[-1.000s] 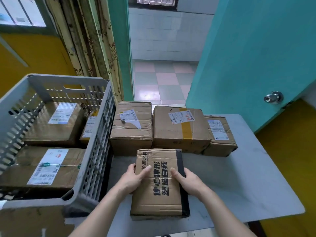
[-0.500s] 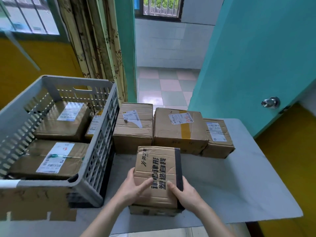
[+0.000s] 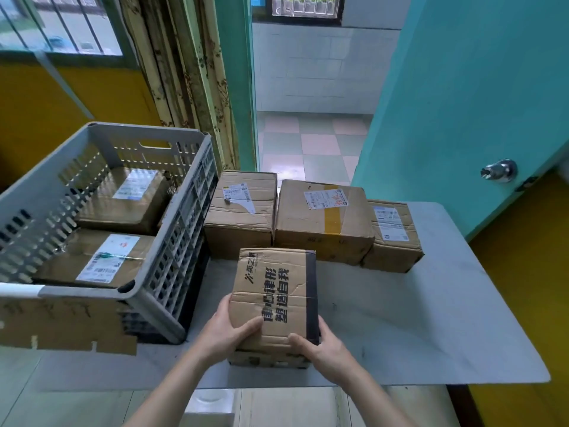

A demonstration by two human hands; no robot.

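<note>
A brown cardboard box (image 3: 275, 291) with black printed characters and a dark tape strip along its right edge stands near the front of the white table (image 3: 431, 328). My left hand (image 3: 229, 329) grips its near left corner, thumb lying on the top face. My right hand (image 3: 323, 349) grips the near right corner, thumb also on top. The far edge of the box looks raised, so its top face tilts toward me.
A grey slatted crate (image 3: 172, 251) on the left holds several labelled parcels. Three labelled cardboard boxes (image 3: 320, 223) stand in a row at the back of the table. A teal door (image 3: 462, 103) with a metal knob stands open on the right.
Both hands slid back from the sides of the box to its near corners. The box, flat on the table before, now has its far end lifted. The camera tilted up.
</note>
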